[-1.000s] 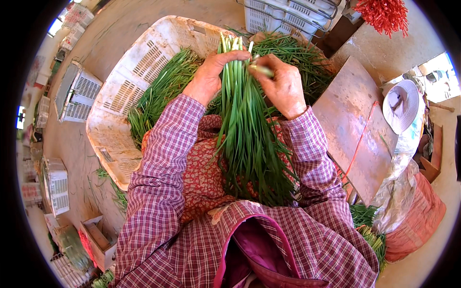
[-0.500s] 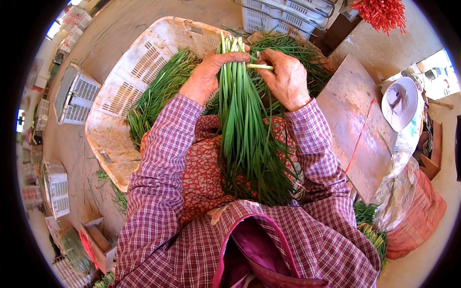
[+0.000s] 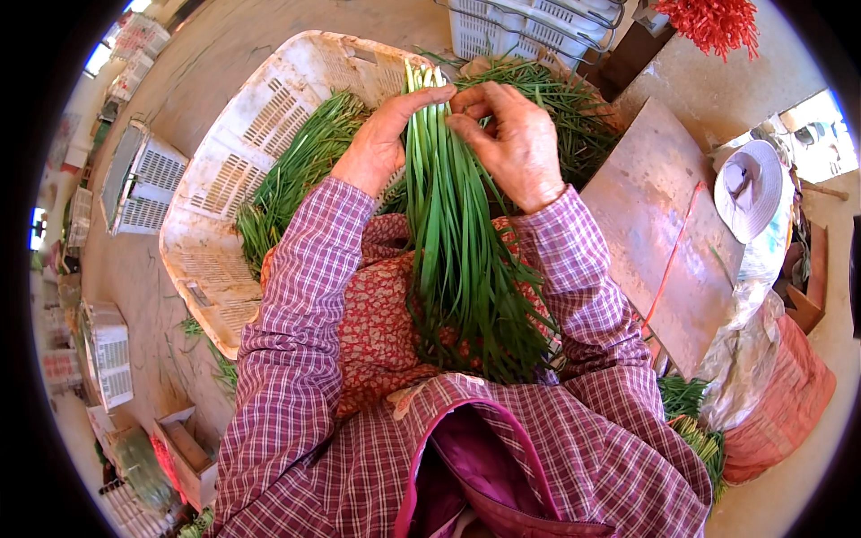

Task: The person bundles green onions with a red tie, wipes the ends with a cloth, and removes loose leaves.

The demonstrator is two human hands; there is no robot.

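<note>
A thick bunch of long green chives (image 3: 457,260) lies over my lap, white root ends pointing away, leaf tips fanned toward my body. My left hand (image 3: 381,143) grips the bunch near its root end from the left side. My right hand (image 3: 511,139) presses on the same end from the right, its fingers pinching a few stalks. Loose chives (image 3: 296,179) lie heaped in a white plastic crate (image 3: 215,233) just beyond my hands. Plaid sleeves and a red patterned apron (image 3: 377,332) lie under the bunch.
A flat brown board (image 3: 664,233) with a red string lies to my right. More white crates (image 3: 143,179) stand on the ground at left and at the top. A red sack (image 3: 780,394), a white hat (image 3: 749,188) and red chillies (image 3: 713,22) sit at right.
My right hand's fingers have closed in on the stalks at the root end. The bunch stays in place between both hands.
</note>
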